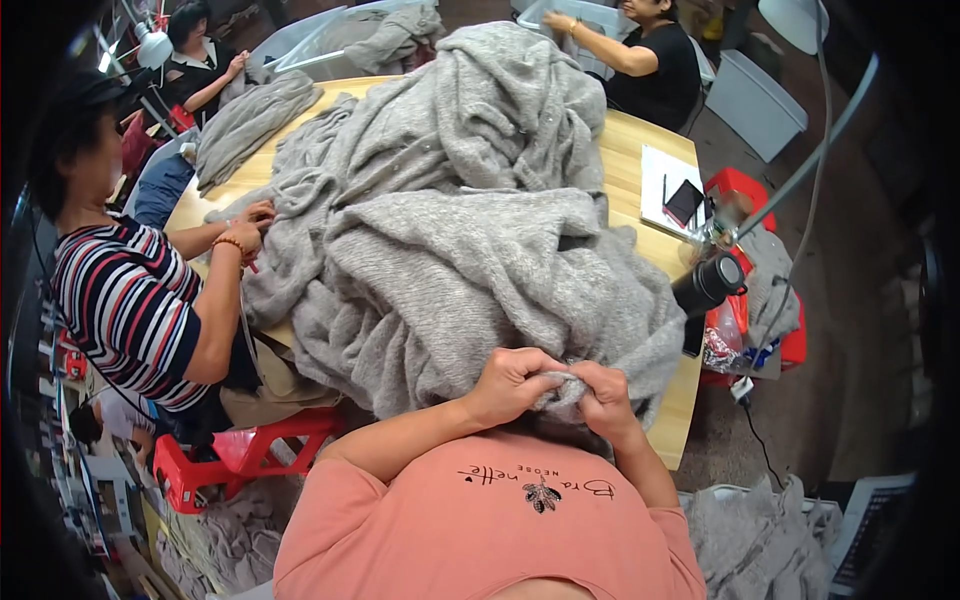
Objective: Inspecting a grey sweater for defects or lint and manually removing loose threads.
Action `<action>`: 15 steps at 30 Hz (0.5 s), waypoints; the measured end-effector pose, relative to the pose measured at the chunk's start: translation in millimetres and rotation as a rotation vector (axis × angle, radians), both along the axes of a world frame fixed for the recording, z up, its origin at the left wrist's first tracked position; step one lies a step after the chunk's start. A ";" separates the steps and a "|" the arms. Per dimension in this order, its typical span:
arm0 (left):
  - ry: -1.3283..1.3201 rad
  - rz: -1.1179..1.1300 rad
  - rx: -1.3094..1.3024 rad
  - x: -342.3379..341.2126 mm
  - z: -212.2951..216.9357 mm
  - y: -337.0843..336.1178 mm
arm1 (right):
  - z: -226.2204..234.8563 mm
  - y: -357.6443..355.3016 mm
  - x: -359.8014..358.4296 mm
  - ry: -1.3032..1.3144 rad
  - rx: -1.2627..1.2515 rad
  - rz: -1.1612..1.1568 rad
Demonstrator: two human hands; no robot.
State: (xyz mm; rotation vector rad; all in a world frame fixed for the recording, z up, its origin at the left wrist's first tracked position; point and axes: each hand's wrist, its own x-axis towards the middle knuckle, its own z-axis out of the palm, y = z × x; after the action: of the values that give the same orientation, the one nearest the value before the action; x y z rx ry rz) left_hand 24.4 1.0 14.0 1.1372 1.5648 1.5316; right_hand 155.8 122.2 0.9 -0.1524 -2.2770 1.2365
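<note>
A big heap of grey knitted fabric (450,270) covers most of the wooden table (648,130) and hangs over its near edge. Close to my body, my left hand (515,387) pinches a bunched edge of this fabric between thumb and fingers. Just to its right, my right hand (603,396) grips the same fold, so the two hands nearly meet. Only a short piece of the knit shows between them. Whether a needle or thread is in my fingers is too small to tell.
A black bottle (708,284) stands at the table's right edge, near a phone (684,203) on white paper. A lamp arm (800,160) rises beside them. At left a co-worker in a striped shirt (135,300) handles the heap's edge. Two more people sit at the far side. Red stools flank the table.
</note>
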 end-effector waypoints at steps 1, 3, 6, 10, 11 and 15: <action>-0.015 0.010 0.026 0.5 0.3 -1.5 | 0.0 -0.6 1.4 -0.036 -0.111 0.016; 0.023 -0.004 0.056 2.7 3.8 -0.3 | -2.4 -2.9 3.9 -0.072 -0.224 0.025; -0.126 -0.050 -0.090 3.2 6.8 0.5 | -7.8 -4.9 5.9 0.009 -0.305 -0.006; -0.145 0.016 -0.099 3.7 0.8 3.2 | -5.8 -3.0 6.2 -0.056 -0.208 -0.031; -0.061 0.064 -0.065 4.1 0.2 2.5 | -4.5 -2.9 2.6 0.003 -0.161 -0.020; 0.212 0.089 0.149 1.2 1.4 3.3 | -1.3 -10.4 -1.8 0.146 -0.026 -0.105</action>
State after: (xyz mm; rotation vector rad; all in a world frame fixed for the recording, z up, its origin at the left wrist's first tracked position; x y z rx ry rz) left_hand 25.6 4.4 15.4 1.3670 1.6818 1.6539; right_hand 154.0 111.8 -0.4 -0.1830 -2.1015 1.1842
